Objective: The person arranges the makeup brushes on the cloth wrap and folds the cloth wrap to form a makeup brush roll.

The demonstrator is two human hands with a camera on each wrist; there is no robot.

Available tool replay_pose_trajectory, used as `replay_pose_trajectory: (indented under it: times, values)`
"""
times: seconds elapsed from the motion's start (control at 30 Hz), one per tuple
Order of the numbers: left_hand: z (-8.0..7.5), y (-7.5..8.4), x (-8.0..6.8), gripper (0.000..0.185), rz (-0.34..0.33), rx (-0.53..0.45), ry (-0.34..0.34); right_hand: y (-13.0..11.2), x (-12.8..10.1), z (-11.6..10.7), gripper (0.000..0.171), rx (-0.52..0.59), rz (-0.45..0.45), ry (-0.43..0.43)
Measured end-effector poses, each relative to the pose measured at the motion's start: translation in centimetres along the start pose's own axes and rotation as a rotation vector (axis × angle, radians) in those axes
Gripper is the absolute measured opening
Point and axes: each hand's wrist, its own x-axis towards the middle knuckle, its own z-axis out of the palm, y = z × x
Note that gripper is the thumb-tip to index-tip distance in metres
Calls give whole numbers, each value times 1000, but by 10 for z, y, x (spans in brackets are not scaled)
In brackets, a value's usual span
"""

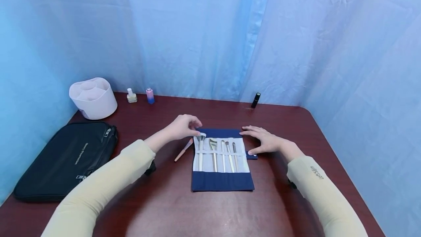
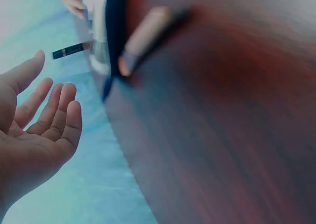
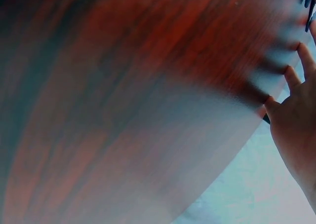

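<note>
We see a navy and white brush roll (image 1: 222,182) lying unrolled at the middle of the dark red desk (image 1: 204,211), with 5 pale-handled brushes (image 1: 217,154) tucked side by side under its white band. The left hand (image 1: 182,127) sits at the roll's upper left corner, beside the widest brush head; its fingers (image 2: 59,115) appear relaxed and loosely bent in the left wrist view, gripping nothing. The right hand (image 1: 265,140) rests flat at the roll's upper right edge, fingers (image 3: 291,78) spread and straight. A pink-handled brush (image 1: 183,150) lies loose on the desk just left of the roll. To the far left lie a black zip bag (image 1: 65,158) and a white divided organiser (image 1: 93,98); 2 small bottles (image 1: 140,96) and a black tube (image 1: 255,100) stand near the blue curtain (image 1: 210,32).
</note>
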Motion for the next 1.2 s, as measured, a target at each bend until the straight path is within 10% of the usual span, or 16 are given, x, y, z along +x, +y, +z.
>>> replay_pose_trajectory:
  times: [0.37, 1.2]
  values:
    - [13, -29, -37, 26, -20, 68, 50, 3, -2, 5, 81, 3, 21, 0]
    - [18, -42, -39, 14, -52, 33, 20, 2, 0, -1, 81, 6, -21, 1]
